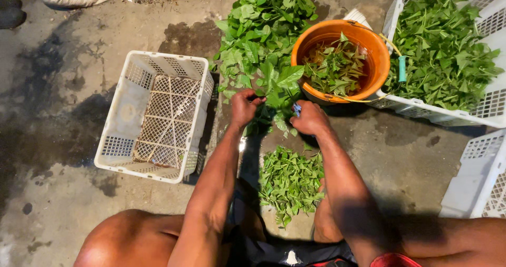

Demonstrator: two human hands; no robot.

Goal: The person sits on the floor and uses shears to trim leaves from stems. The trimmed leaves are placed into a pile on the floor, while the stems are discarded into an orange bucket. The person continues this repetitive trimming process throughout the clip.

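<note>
Orange bucket [340, 61] and right crate [448, 51] hold leaves (left crate [155, 117] bare).

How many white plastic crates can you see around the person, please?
3: an empty crate on the left, a leaf-filled crate at upper right, and a partly cropped crate at lower right.

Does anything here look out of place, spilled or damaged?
Little stands out. The empty white crate sits askew on the wet, stained floor. Leaves lie in a loose pile on the floor. Both hands hold a leafy bunch.
</note>
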